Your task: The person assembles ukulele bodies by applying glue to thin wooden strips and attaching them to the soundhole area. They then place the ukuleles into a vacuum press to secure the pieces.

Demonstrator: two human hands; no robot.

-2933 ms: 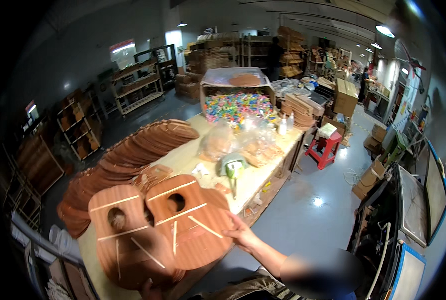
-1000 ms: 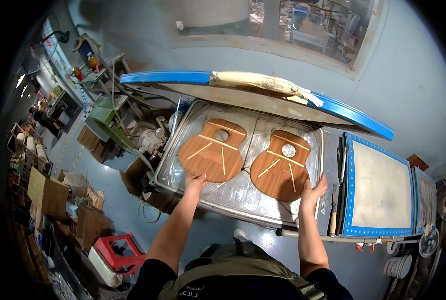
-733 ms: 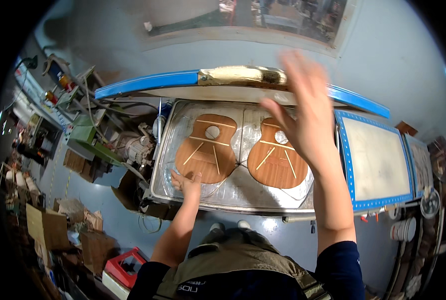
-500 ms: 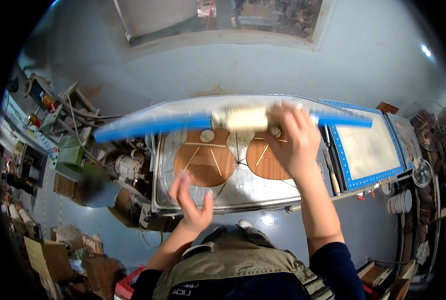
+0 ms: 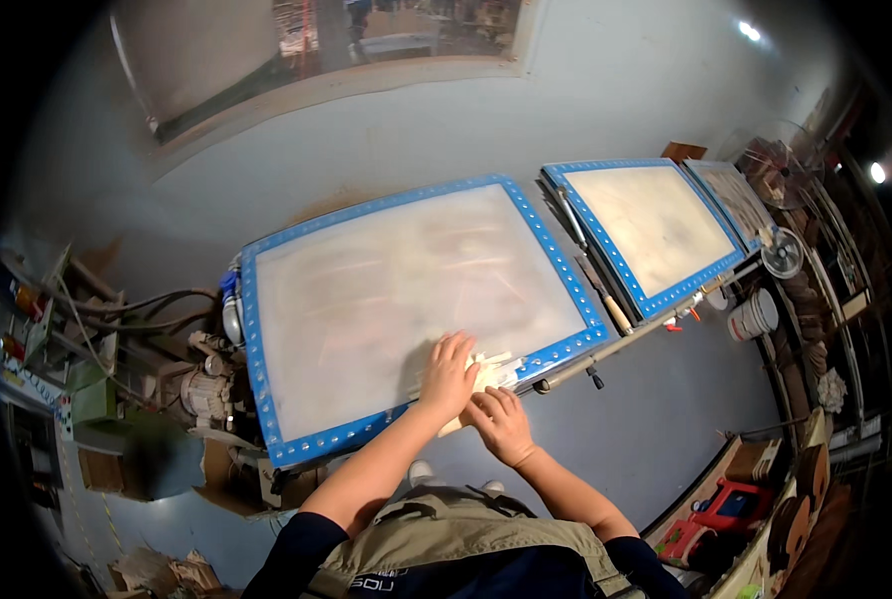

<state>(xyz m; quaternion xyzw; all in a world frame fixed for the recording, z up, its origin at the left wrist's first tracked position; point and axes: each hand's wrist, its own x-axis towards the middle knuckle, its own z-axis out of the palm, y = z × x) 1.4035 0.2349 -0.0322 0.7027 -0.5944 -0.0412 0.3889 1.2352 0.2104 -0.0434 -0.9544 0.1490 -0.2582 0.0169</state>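
A wide lid with a blue studded frame (image 5: 556, 262) and a cloudy see-through sheet (image 5: 366, 290) lies flat over the metal bench. Faint wooden shapes and pale strips show blurred beneath the sheet. At the lid's front edge sits a pale, tape-wrapped handle (image 5: 488, 373), partly hidden by my hands. My left hand (image 5: 448, 377) rests on the sheet just left of the wrapping, its fingers stretched out. Close by on the right, my right hand (image 5: 504, 426) is at the front edge with its fingers curled round the lower part of the handle.
To the right stands a second blue-framed lid (image 5: 656, 225). A wooden-handled tool (image 5: 606, 295) lies in the gap between the lids. A motor (image 5: 206, 392) and hoses stand at the left. A white bucket (image 5: 754, 317) hangs right, and a crate with red items (image 5: 731, 507) lies lower right.
The lid has come down from a raised, tilted position and now covers the two guitar-shaped wooden plates. My left hand has moved onto the sheet; my right hand has lowered with the handle.
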